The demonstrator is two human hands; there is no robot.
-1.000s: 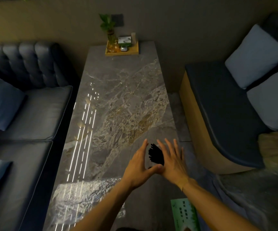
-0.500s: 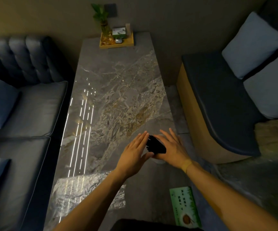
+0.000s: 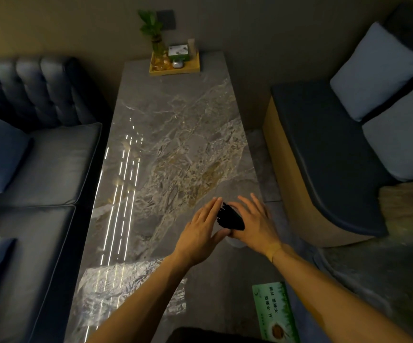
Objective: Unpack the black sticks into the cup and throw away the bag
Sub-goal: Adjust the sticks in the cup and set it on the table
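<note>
dim room | streaked glare on table [image 3: 175, 149] | edges bowed, soft

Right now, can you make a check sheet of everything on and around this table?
Surface: marble table, glossy, light streaks.
Job's things: black sticks bunched between both hands; pale cup mostly hidden below; crinkly clear bag lying near edge.
Clutter: green box; yellow tray with plant at far end.
Hands: left hand and right hand flat, fingers straight, pressing the sticks.
Cables: nothing seen.
Surroundings: dark sofa left, cushioned bench right.
</note>
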